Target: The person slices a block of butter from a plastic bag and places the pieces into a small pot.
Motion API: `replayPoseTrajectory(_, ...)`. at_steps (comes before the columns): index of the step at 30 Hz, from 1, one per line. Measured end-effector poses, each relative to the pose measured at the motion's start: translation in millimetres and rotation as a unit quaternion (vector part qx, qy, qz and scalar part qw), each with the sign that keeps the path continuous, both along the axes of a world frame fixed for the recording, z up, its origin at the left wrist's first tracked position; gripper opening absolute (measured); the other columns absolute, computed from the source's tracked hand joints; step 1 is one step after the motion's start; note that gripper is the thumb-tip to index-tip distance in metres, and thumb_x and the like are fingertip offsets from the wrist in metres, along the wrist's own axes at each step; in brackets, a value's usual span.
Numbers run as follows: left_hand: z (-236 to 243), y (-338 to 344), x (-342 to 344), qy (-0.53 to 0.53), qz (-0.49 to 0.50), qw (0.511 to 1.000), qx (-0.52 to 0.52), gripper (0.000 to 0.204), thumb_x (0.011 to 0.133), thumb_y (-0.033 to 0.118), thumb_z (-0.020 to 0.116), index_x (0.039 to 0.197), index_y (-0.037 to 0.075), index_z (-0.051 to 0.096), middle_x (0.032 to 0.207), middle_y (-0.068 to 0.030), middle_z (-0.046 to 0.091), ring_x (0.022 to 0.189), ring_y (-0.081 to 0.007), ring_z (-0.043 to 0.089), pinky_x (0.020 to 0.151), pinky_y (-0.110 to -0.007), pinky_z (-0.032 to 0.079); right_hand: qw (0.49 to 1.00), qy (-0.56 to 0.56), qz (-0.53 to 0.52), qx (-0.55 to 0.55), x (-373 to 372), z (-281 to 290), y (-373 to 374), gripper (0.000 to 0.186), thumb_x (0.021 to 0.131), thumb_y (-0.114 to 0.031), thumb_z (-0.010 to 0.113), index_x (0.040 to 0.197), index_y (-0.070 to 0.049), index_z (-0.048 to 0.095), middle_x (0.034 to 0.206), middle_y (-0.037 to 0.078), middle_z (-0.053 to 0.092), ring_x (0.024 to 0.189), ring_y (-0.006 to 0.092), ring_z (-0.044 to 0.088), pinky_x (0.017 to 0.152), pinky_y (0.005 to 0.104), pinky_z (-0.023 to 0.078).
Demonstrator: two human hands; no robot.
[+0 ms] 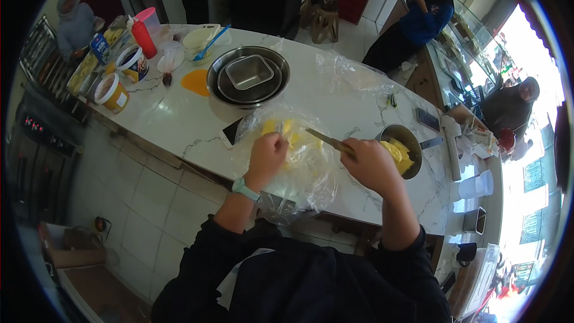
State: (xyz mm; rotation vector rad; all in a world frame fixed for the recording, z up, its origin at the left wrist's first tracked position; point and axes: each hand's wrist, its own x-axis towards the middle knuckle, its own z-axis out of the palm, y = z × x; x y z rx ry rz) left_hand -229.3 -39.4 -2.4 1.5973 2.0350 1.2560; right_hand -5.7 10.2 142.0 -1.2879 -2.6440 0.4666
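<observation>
A clear plastic bag (pixel 311 182) lies crumpled at the table's near edge, with yellow butter-like blocks (pixel 291 127) inside its spread folds. My left hand (pixel 267 157), wearing a pale watch, is closed on the plastic beside the yellow pieces. In my right hand (pixel 369 164) is a knife (pixel 323 137), gripped by the handle, its blade pointing left over the bag toward the blocks. Just right of that hand stands a metal saucepan (pixel 417 166) holding several yellow chunks (pixel 399 154).
Nested metal bowls (pixel 280 63) stand beyond the bag. Tubs, a red squeeze bottle (pixel 143 39) and a bowl with a blue spatula (pixel 206 48) crowd the far left. A phone (pixel 427 118) lies at right. Other people stand around the room, one at the far right (pixel 427 18).
</observation>
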Motion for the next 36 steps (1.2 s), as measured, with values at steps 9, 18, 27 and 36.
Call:
replayPoseTrajectory(9,16,-35,-50,-0.368,-0.039,0.926,0.074,0.023,0.096,0.01,0.054,0.077,-0.001,0.056,0.07,0.0023,0.052,0.066,-0.0014,0.045,0.056,-0.023,0.038,0.982,-0.183,0.044,-0.015,-19,24,-11,0.019,0.08,-0.018,0.058,0.09,-0.007,0.069,0.069,0.013,0.064,0.062,0.0323,0.063,0.057,0.0423,0.05)
replayPoseTrajectory(18,18,-26,-40,-0.371,-0.075,0.925,0.037,0.027,0.096,0.012,0.056,0.073,-0.002,0.052,0.065,0.0007,0.046,0.062,-0.003,0.039,0.054,-0.023,0.034,0.993,-0.075,0.072,0.056,-51,65,-34,0.01,0.079,-0.014,0.061,0.079,-0.004,0.064,0.065,0.01,0.061,0.057,0.0284,0.063,0.051,0.0373,0.05)
replayPoseTrajectory(27,39,-22,-62,-0.128,-0.29,0.948,-0.032,0.047,0.08,0.029,0.077,0.111,0.002,0.056,0.113,-0.0108,0.054,0.106,-0.02,0.049,0.094,-0.033,0.039,0.974,-0.219,0.048,0.044,-45,32,11,0.019,0.079,-0.016,0.057,0.073,0.0,0.063,0.061,0.016,0.063,0.059,0.0333,0.065,0.056,0.0416,0.051)
replayPoseTrajectory(36,-2,27,-72,0.055,-0.323,0.944,-0.034,0.127,0.046,0.04,0.093,0.145,0.006,0.022,0.144,-0.0183,0.031,0.136,-0.0378,0.03,0.113,-0.049,0.026,0.977,-0.089,0.01,-0.195,-51,-2,35,0.035,0.092,-0.025,0.044,0.096,0.005,0.063,0.079,0.025,0.064,0.071,0.0377,0.064,0.069,0.0445,0.051)
